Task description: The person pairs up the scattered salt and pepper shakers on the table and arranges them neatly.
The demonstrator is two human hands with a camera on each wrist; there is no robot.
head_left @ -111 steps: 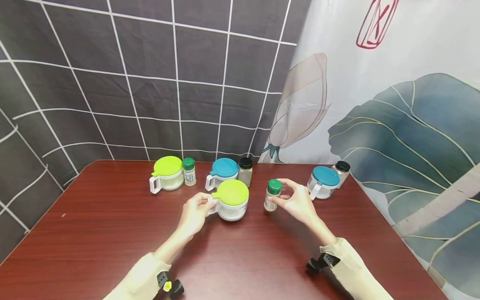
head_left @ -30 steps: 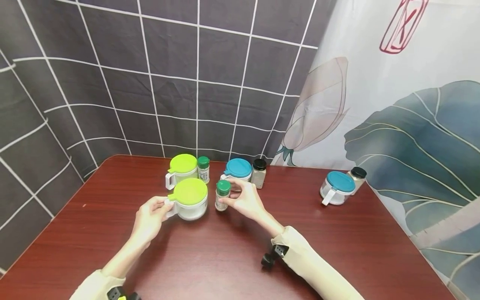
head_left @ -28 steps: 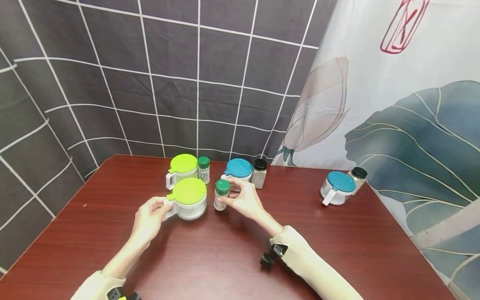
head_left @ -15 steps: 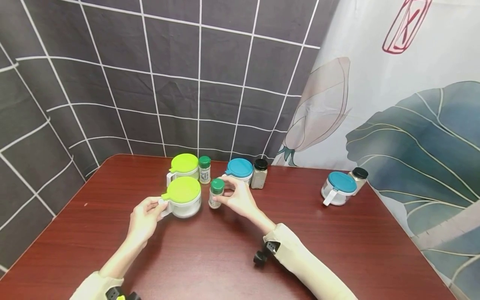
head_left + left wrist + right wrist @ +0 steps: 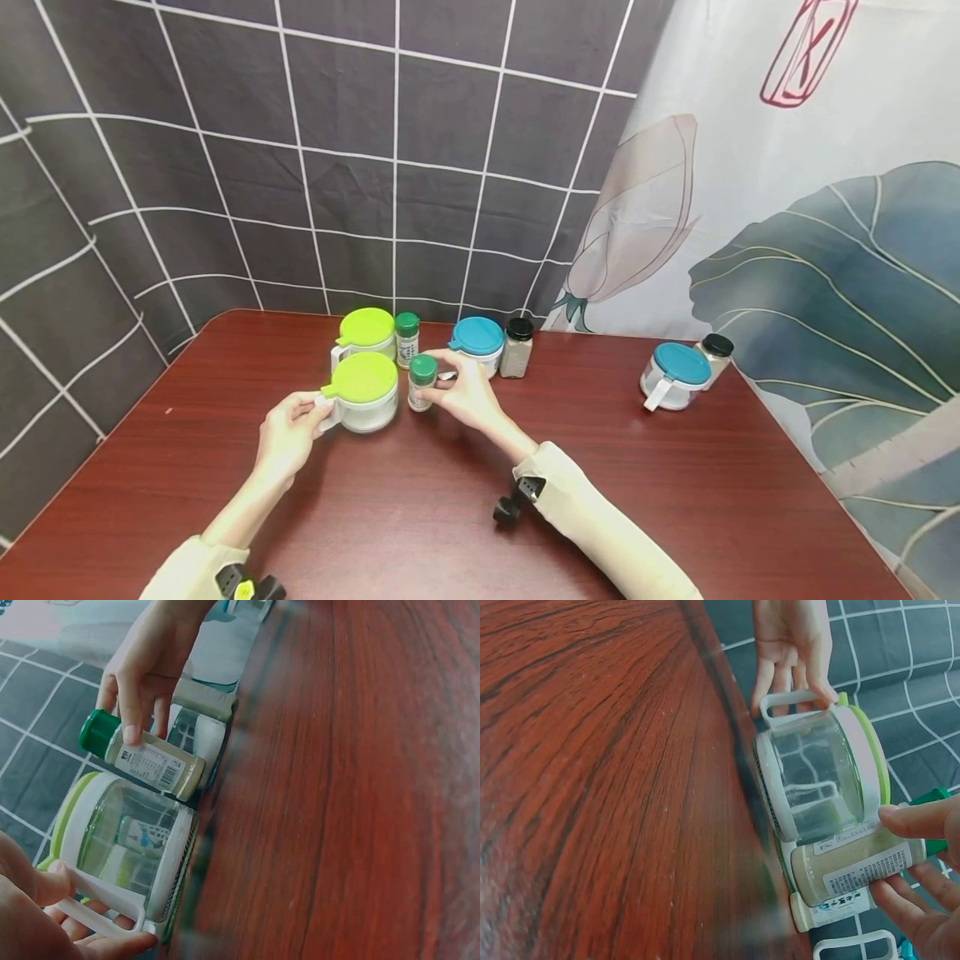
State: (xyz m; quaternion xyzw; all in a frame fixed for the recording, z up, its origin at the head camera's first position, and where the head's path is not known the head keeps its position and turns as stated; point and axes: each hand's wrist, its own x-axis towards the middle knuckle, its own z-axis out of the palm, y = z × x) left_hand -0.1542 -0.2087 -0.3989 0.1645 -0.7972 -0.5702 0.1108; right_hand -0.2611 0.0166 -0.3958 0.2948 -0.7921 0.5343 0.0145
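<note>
My left hand (image 5: 285,437) grips the white handle of a clear seasoning jar (image 5: 363,392) with a lime-green lid. In the left wrist view the thumb (image 5: 56,883) lies against the handle's top and fingers pass behind it. My right hand (image 5: 468,396) pinches a green-capped seasoning shaker (image 5: 422,390) between thumb and fingers. This shaker stands close to the jar's right side, its barcode label (image 5: 154,766) visible in the left wrist view. Directly behind the two are another lime-lidded jar (image 5: 367,327) and another green-capped shaker (image 5: 407,342), both partly covered.
A blue-lidded jar (image 5: 477,337) stands behind my right hand, beside a black-capped shaker (image 5: 517,348). Farther right are another blue-lidded jar (image 5: 677,377) and black-capped shaker (image 5: 715,358). All stand on the reddish-brown table (image 5: 420,517), before a dark grid-patterned cloth (image 5: 322,192).
Both hands have carried the lime-lidded jar and green-capped shaker leftward, in front of the matching pair. Over the last second the shaker has come nearer the jar. The head view has shifted slightly.
</note>
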